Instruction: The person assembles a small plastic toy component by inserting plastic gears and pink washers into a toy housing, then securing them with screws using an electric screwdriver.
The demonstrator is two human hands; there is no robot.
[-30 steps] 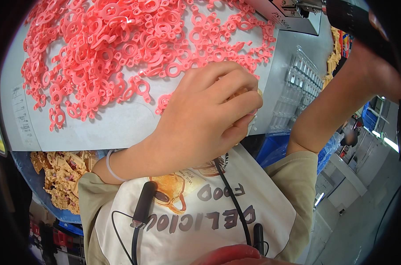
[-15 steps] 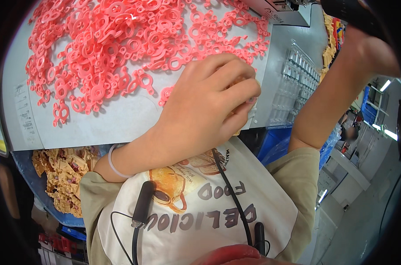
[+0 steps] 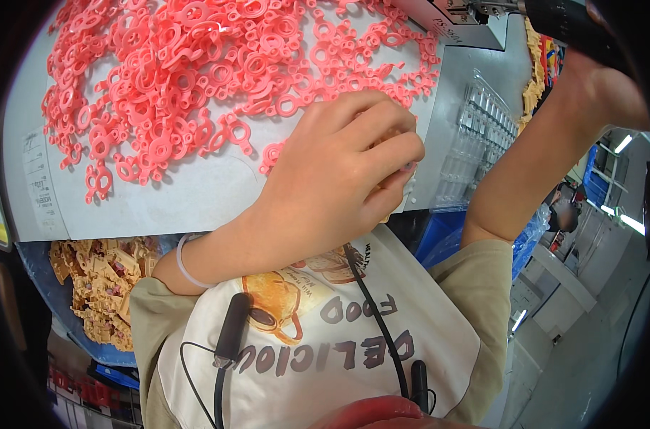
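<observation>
My left hand (image 3: 353, 154) rests at the near right edge of the white work surface, its fingers curled round a tan plastic part (image 3: 386, 217). Only slivers of that part show between and below the fingers; its shape is hidden. At the upper right, my right hand (image 3: 611, 89) grips a black electric screwdriver (image 3: 572, 28) whose metal tip (image 3: 495, 8) points left over a white box-shaped machine (image 3: 475, 30). Many pink plastic ring pieces (image 3: 160, 79) lie heaped just beyond my left hand, some close to its knuckles.
A clear plastic tray (image 3: 475, 136) lies right of my left hand. Below the table's left edge, a blue-lined bin (image 3: 60, 314) holds tan plastic parts (image 3: 106, 293). More tan parts (image 3: 531, 71) sit at the far right. Blue plastic (image 3: 439, 236) shows beneath the right edge.
The screwdriver and my right hand sit slightly lower in view, with more of the metal tip showing over the machine. My left hand keeps its grip almost unmoved.
</observation>
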